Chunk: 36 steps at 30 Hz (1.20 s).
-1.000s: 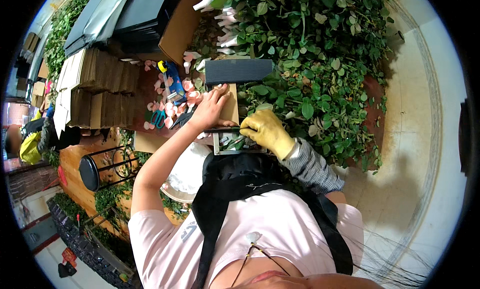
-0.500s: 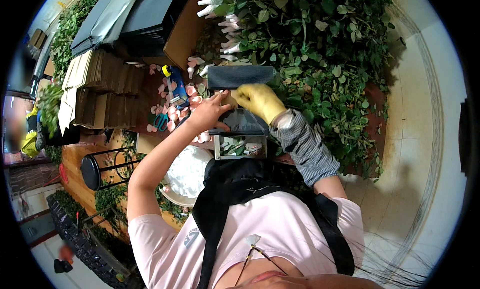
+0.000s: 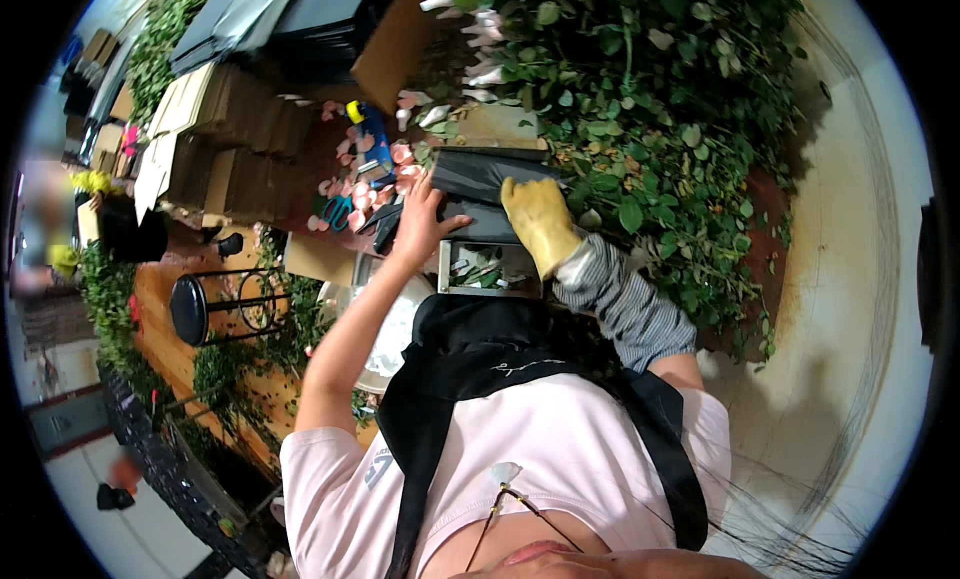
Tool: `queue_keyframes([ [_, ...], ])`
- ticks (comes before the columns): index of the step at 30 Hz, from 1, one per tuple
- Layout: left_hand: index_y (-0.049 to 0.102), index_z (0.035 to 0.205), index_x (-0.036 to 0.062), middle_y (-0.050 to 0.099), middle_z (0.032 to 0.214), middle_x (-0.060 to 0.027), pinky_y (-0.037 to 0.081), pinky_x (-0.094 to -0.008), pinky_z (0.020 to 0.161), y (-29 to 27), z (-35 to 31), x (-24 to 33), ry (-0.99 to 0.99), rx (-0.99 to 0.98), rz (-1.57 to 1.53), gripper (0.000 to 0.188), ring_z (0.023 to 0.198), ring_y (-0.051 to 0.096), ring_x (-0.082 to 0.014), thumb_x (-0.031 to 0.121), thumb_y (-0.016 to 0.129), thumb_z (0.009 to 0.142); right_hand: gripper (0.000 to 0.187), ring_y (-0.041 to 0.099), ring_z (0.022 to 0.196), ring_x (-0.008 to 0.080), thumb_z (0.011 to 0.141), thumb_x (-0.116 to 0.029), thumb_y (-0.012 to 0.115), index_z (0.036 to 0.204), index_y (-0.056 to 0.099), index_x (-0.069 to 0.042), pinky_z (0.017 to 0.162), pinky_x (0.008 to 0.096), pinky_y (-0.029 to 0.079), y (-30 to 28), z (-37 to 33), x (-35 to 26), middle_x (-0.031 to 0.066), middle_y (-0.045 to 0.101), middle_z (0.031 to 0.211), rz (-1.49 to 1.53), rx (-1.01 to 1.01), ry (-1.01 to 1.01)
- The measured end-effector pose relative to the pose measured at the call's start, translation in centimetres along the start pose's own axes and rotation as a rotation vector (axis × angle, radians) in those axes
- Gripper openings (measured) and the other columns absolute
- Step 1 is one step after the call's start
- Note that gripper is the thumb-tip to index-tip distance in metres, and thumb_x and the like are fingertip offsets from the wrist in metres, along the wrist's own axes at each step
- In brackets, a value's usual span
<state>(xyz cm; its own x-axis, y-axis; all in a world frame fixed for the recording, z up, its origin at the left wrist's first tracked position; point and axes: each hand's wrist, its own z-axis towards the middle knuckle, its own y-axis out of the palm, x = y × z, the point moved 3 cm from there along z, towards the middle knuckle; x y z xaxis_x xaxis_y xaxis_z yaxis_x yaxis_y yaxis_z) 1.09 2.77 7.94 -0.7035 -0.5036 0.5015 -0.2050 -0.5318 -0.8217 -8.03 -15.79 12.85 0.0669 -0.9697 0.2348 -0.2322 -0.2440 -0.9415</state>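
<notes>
Black wrapping sheet (image 3: 478, 175) lies folded in front of me, with both hands on it. My bare left hand (image 3: 424, 221) rests at its left side, thumb and fingers spread apart. At the right end my right hand (image 3: 540, 219), in a yellow glove, has its fingers curled over the sheet's edge. More of the dark sheet shows between the hands, nearer my body. What lies inside the fold is hidden.
Pink petals, blue-handled scissors (image 3: 337, 214) and a blue tape dispenser (image 3: 373, 147) lie to the left. Leafy stems (image 3: 640, 129) cover the right side. Cardboard stacks (image 3: 235, 129) stand far left. A small box (image 3: 490, 269) holding leaves is near my apron.
The black sheet now lies folded over where the ridged black surface was showing. My hands have moved apart, the right one to the sheet's right end. The view has shifted slightly.
</notes>
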Motion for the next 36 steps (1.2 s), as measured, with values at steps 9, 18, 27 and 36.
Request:
queue_keyframes([
  [9,0.066,0.125,0.0119,0.06,0.138,-0.0036,0.024,-0.0496,0.12,-1.7,0.4,2.6,0.127,-0.046,0.198,0.059,0.132,0.052,-0.0231,0.042,0.08,0.076,0.055,0.069,0.091,0.0275,0.087,-0.021,0.071,0.138,0.054,-0.008,0.08,0.0413,0.055,-1.1,-2.0,3.9,0.0114,0.07,0.104,0.307,0.127,-0.12],
  [18,0.071,0.108,0.0103,0.064,0.131,-0.0024,0.025,-0.0516,0.117,0.0,-1.7,2.4,-0.077,0.153,-0.002,0.038,0.129,0.055,-0.0218,0.037,0.077,0.081,0.046,0.07,0.088,0.024,0.095,-0.017,0.065,0.139,0.055,-0.007,0.078,0.037,0.057,-6.1,-2.0,7.6,0.0153,0.068,0.102,0.848,0.234,0.033],
  [27,0.061,0.129,0.0057,0.056,0.139,-0.015,0.03,-0.0483,0.117,-2.4,-5.7,0.2,-0.133,0.104,-0.156,0.039,0.135,0.046,-0.0337,0.02,0.067,0.093,0.042,0.065,0.099,0.0346,0.094,-0.019,0.063,0.136,0.061,-0.015,0.088,0.0444,0.052,-2.5,2.0,-0.6,0.0152,0.07,0.105,0.729,0.022,-0.17],
  [36,0.057,0.135,0.0105,0.058,0.125,-0.0129,0.044,-0.045,0.099,-1.1,-7.4,-13.5,-0.409,-0.019,0.242,0.071,0.114,0.055,-0.0342,0.032,0.083,0.073,0.041,0.065,0.086,0.0343,0.092,-0.016,0.065,0.133,0.063,-0.014,0.08,0.045,0.052,-3.3,2.7,-1.0,0.0144,0.069,0.091,0.629,0.066,-0.179],
])
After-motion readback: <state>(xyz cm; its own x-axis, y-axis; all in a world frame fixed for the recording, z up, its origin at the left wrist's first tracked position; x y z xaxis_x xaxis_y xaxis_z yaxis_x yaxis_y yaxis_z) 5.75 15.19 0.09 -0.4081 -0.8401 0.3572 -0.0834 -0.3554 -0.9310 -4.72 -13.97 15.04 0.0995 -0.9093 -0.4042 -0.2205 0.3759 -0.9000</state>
